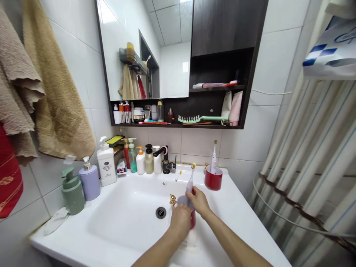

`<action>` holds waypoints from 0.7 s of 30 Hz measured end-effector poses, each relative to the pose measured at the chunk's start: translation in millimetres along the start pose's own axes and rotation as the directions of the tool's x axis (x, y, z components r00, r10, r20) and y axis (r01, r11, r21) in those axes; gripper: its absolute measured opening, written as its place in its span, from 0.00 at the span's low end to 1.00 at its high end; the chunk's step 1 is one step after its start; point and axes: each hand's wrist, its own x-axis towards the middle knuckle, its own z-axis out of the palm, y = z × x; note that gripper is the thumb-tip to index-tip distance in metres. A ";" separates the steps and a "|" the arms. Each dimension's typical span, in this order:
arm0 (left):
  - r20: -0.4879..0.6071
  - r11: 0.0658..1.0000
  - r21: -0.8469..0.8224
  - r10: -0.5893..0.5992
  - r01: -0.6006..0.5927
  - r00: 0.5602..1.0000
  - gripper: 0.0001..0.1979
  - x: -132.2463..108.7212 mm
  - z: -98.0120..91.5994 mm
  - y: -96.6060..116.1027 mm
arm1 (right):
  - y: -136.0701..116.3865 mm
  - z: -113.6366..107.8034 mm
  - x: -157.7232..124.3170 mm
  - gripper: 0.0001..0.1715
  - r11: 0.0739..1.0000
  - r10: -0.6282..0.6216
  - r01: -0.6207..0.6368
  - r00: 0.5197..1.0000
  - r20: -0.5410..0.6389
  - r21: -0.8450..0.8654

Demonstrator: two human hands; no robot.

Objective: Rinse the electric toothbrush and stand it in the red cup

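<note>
From where I stand, the left hand [180, 218] is curled around the near red cup [193, 220], at the right side of the sink [125, 211]; the right hand [200, 200] is pinching a pale toothbrush [190, 184], with its brush end up and its lower end at the cup's mouth; I can't tell if that end touches the bottom, or if the cup rests on anything.

To do this bit well, I think the left hand should hold the cup firmly and level; the right hand should move the toothbrush straight and slowly, with soft fingers, so it does not bump the rim; the fingers are best away from the bristles; wet things could slip, so a gentle but sure grip seems wise.

Farther back and to the right, the far red cup [213, 182] stands on the tabletop [246, 222]; another toothbrush [214, 162] stands up in it, leaning on nothing I can see; on the left are a green pump bottle [73, 193], a purple pump bottle [89, 183] and a big white bottle [107, 166]; I can't see what is inside those; the yellow bottle [149, 163] near the tap [165, 163] looks see-through, with golden stuff inside.
</note>
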 end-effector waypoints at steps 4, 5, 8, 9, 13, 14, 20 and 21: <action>-0.136 0.981 -0.188 0.022 -0.048 0.990 0.10 -0.8 -4.6 -1.3 | -24.4 -27.1 0.7 0.16 0.994 -0.079 0.084 0.994 -0.070 0.070; -0.208 0.960 -0.275 -0.002 -0.057 0.978 0.10 -0.7 -7.4 -2.9 | -30.1 -34.5 -2.2 0.18 0.991 -0.099 0.105 0.993 -0.070 0.089; -0.316 0.783 -0.622 -0.228 -0.019 0.921 0.09 1.7 -16.4 -8.9 | -39.0 -48.1 -20.4 0.18 0.981 -0.138 0.134 0.990 0.016 0.143; -0.279 0.664 -0.748 -0.322 0.006 0.905 0.10 3.0 -18.8 -10.3 | -38.6 -48.2 -28.8 0.18 0.977 -0.130 0.112 0.987 0.091 0.179; 0.029 0.059 -0.997 -0.404 0.058 0.914 0.14 6.3 -24.6 -10.4 | -28.8 -30.2 -59.8 0.17 0.929 -0.013 -0.129 0.925 0.381 0.346; 0.074 -0.042 -0.997 -0.380 0.063 0.922 0.14 6.0 -25.6 -9.6 | -26.5 -24.0 -64.8 0.17 0.916 0.005 -0.166 0.914 0.405 0.364; 0.195 -0.242 -0.965 -0.398 0.103 0.896 0.11 -0.4 -29.6 -10.5 | -20.4 -5.5 -71.8 0.13 0.873 0.054 -0.286 0.862 0.505 0.395; 0.204 -0.249 -0.962 -0.396 0.109 0.896 0.11 -0.9 -29.6 -12.1 | -18.6 -5.1 -71.7 0.12 0.869 0.066 -0.302 0.855 0.514 0.391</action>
